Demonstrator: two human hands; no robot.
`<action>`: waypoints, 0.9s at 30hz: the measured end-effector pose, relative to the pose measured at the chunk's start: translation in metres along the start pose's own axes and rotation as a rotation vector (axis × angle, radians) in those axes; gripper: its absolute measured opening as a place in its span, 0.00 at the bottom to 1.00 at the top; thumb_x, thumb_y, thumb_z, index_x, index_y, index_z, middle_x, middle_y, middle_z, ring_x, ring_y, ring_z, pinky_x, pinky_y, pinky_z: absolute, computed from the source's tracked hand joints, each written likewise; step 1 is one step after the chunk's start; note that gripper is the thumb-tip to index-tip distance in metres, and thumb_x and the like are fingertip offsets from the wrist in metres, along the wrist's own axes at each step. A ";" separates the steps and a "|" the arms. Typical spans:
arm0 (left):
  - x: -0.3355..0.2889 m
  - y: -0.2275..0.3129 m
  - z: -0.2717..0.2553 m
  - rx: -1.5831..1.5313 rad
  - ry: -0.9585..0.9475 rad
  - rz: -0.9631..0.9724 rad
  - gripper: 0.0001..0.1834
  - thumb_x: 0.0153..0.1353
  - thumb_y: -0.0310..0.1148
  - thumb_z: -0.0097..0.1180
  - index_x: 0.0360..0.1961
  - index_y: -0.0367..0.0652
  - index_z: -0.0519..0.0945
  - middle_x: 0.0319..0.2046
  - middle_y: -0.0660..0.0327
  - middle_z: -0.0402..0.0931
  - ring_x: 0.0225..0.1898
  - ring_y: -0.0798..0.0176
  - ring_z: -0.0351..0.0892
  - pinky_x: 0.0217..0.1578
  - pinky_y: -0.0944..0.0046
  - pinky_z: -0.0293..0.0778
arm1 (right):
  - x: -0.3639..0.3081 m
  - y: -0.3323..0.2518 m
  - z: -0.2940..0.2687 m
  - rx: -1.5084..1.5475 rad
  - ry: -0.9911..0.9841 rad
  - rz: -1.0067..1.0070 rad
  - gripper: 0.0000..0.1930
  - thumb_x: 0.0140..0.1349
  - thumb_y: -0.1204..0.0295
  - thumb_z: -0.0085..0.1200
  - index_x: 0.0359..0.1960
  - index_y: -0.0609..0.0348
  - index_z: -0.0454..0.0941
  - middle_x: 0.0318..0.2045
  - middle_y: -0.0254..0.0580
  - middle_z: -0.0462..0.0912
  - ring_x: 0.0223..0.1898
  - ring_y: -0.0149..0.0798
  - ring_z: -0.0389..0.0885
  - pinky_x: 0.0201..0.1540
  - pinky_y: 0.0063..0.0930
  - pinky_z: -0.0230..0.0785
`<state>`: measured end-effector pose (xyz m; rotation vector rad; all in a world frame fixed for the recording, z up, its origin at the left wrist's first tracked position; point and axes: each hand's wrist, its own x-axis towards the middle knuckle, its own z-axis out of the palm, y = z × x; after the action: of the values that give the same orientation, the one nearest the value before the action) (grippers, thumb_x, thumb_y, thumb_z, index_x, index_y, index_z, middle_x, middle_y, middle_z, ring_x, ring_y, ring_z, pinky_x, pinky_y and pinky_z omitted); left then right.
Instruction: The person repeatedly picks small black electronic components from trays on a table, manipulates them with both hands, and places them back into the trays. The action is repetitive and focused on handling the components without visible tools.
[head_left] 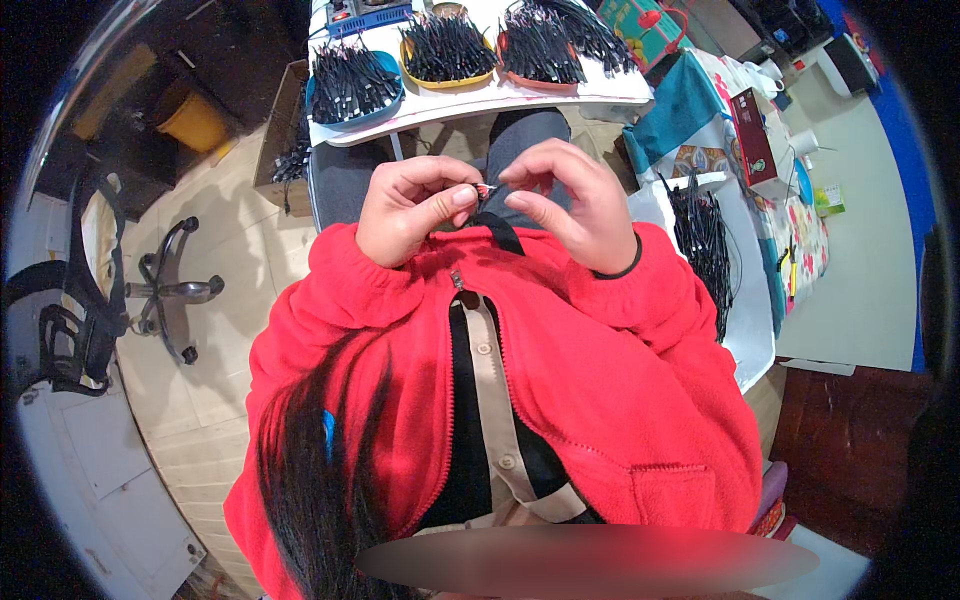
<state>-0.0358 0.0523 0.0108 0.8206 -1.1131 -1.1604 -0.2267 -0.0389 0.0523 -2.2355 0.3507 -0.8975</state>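
Observation:
Over my lap, my left hand (pixel 418 208) is closed, thumb and forefinger pinching a thin wire lead (pixel 484 190) with red and white strands. My right hand (pixel 572 200) meets it from the other side, its thumb and curled forefinger around the lead's dark end. Most of the lead is hidden by my fingers. A wide black strip (pixel 500 233) lies below my hands against the red jacket. Beyond them on the white table stand a blue tray (pixel 399 98), a yellow tray (pixel 450 84) and an orange-red tray (pixel 545 86), all heaped with black cables.
At my right, a white bin (pixel 752 330) holds a long bundle of black cables (pixel 702 250). A patterned table beside it carries a dark red box (pixel 752 135) and yellow-handled pliers (pixel 792 275). A cardboard box (pixel 270 165) and a wheeled chair base (pixel 172 290) are at left.

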 end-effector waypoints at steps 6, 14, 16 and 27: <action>0.002 -0.009 0.004 -0.164 -0.020 -0.038 0.07 0.58 0.24 0.57 0.37 0.33 0.79 0.26 0.62 0.76 0.24 0.74 0.70 0.25 0.75 0.66 | 0.003 0.003 0.010 -0.314 0.110 -0.346 0.10 0.48 0.79 0.62 0.32 0.61 0.75 0.27 0.40 0.77 0.29 0.40 0.75 0.33 0.28 0.67; -0.002 -0.004 0.009 0.077 0.014 0.041 0.07 0.58 0.24 0.57 0.38 0.34 0.79 0.26 0.62 0.76 0.25 0.74 0.70 0.26 0.75 0.66 | -0.007 0.009 0.008 1.096 -0.187 0.675 0.07 0.63 0.74 0.52 0.39 0.64 0.72 0.31 0.32 0.75 0.34 0.25 0.72 0.37 0.18 0.64; 0.000 -0.004 0.009 -0.247 -0.015 -0.027 0.07 0.58 0.23 0.57 0.38 0.34 0.79 0.27 0.61 0.77 0.24 0.73 0.69 0.25 0.75 0.65 | -0.005 0.008 0.006 0.840 -0.117 0.423 0.08 0.62 0.76 0.53 0.41 0.65 0.72 0.32 0.33 0.75 0.35 0.25 0.72 0.38 0.18 0.65; 0.019 -0.001 0.014 -0.816 -0.148 -0.286 0.08 0.60 0.27 0.53 0.39 0.34 0.77 0.24 0.62 0.72 0.22 0.74 0.63 0.20 0.76 0.54 | 0.027 0.015 0.000 -0.142 0.207 -0.479 0.11 0.45 0.78 0.65 0.30 0.59 0.76 0.28 0.38 0.76 0.30 0.39 0.75 0.33 0.29 0.67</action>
<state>-0.0486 0.0342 0.0185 0.2534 -0.5429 -1.7620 -0.2069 -0.0629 0.0553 -2.4083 -0.0394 -1.3975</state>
